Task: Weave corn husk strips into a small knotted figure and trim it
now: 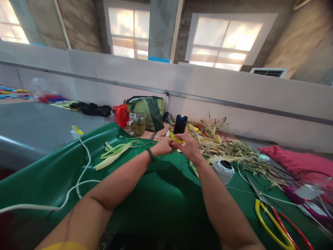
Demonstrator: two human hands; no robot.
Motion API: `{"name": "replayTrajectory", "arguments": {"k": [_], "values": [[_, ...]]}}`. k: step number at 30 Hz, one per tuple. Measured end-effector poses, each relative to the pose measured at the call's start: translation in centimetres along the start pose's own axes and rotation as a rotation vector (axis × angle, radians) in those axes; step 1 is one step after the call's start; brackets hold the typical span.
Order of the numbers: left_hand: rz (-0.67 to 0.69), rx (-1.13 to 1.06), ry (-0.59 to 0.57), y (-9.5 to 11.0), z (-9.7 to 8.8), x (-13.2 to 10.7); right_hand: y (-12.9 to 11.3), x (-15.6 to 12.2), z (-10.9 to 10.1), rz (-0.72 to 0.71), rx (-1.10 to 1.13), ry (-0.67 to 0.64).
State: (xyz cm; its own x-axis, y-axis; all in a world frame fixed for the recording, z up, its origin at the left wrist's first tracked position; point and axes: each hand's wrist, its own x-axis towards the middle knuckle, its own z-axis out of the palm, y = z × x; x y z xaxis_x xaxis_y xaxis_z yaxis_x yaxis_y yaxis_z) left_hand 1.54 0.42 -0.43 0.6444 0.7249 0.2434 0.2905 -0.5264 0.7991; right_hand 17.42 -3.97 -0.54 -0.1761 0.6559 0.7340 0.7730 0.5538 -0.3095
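Both my hands meet over the green-covered table (145,215). My left hand (163,146), with a dark green bead bracelet (150,153) at the wrist, is closed on a small yellow piece that looks like corn husk (175,138). Bent fingers of my right hand (190,148) grip the same piece from the other side; the fingertips partly hide it. Just behind them a dark phone (180,124) stands upright. Pale green husk strips (114,156) lie left of my hands, and a heap of dried husks and stalks (229,149) spreads to the right.
A lidded glass mug (137,123) stands before a green bag (153,109) and a red bag (121,114). Near my right forearm are a thread spool (223,171) and yellow-and-red-handled scissors (273,218). White cables (87,156) cross the cover; pink cloth (299,165) lies far right.
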Motion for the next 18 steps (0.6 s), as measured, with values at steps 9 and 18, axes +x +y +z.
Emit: {"name": "replayTrajectory", "arguments": {"k": [9,18], "values": [[-0.128,-0.061,-0.108,0.6,0.6,-0.2,-2.7,-0.5,0.0,-0.17,0.041,-0.029],[-0.15,-0.34,-0.155,0.0,-0.3,0.1,0.9,0.1,0.4,0.179,0.175,-0.08]]}}
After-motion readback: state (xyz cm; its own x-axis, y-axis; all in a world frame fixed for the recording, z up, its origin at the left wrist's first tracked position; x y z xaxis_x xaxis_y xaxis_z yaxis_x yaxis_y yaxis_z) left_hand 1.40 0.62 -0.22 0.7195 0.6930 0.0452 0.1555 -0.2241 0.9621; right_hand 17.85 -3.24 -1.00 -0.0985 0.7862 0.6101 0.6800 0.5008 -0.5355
